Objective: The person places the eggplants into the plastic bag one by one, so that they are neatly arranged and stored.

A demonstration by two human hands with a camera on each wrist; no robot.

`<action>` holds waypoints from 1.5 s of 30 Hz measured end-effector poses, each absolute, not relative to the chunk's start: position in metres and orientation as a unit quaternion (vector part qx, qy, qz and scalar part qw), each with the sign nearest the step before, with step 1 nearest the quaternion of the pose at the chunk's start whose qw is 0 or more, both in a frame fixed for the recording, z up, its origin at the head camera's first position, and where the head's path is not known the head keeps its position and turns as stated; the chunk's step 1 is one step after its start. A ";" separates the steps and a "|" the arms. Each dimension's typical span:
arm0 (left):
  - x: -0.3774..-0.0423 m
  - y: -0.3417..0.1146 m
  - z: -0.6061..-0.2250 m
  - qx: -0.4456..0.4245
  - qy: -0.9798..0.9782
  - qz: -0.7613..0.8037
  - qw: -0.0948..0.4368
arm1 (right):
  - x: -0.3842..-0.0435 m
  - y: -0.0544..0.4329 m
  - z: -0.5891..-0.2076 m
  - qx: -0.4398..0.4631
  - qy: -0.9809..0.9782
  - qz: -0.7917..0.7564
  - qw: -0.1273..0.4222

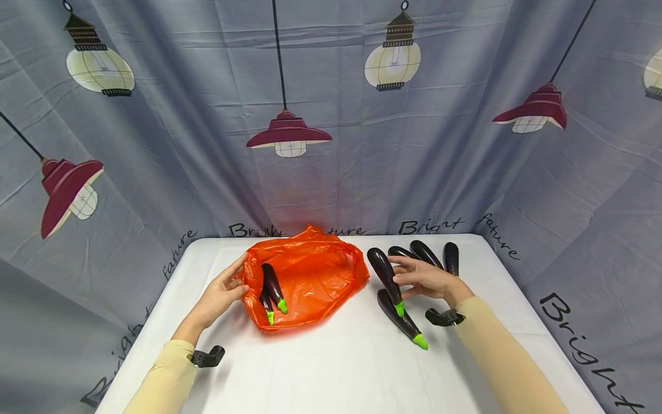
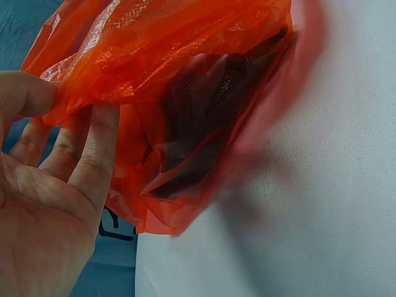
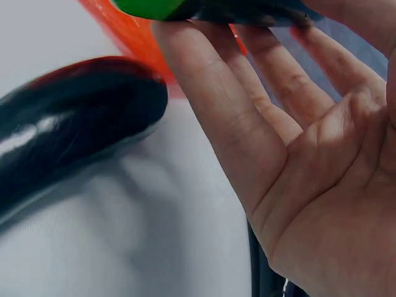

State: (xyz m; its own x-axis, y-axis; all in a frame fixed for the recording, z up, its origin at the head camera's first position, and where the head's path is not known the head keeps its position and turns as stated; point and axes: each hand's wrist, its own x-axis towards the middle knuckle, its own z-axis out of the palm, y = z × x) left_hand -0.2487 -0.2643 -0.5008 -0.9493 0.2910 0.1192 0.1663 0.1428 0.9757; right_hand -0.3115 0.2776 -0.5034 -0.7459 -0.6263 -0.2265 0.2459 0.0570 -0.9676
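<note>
My left hand [image 1: 219,296] pinches the left edge of an orange-red plastic bag [image 1: 320,282], thumb on one side and fingers on the other in the left wrist view. The bag's mouth gapes toward me, and two dark eggplants [image 1: 272,284] with green tips lie inside at its left. To the right of the bag, my right hand [image 1: 424,279] holds another eggplant [image 1: 384,270] between thumb and fingers, raised above the table, green end toward me. Below it an eggplant [image 1: 397,315] lies slanted on the cloth. In the right wrist view the held eggplant [image 3: 229,11] is partly cut off.
Three more eggplants [image 1: 427,254] lie at the table's back right, behind my right hand and partly hidden by it. A white cloth covers the table [image 1: 310,374]. Grey curtains [image 1: 331,190] printed with lamps hang behind and along both sides.
</note>
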 end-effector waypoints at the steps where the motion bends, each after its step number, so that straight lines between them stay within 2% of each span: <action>1: -0.249 -0.264 -0.501 0.152 0.753 0.638 0.049 | -0.312 0.276 -0.502 -0.150 0.651 -0.668 0.329; 10: -0.248 -0.264 -0.500 0.152 0.751 0.641 0.049 | -0.319 0.256 -0.498 -0.181 0.637 -0.660 0.356; 22: -0.246 -0.261 -0.497 0.149 0.758 0.633 0.048 | -0.326 0.217 -0.496 -0.167 0.651 -0.648 0.359; 45: -0.245 -0.257 -0.496 0.145 0.764 0.627 0.044 | -0.328 0.161 -0.507 -0.183 0.621 -0.649 0.399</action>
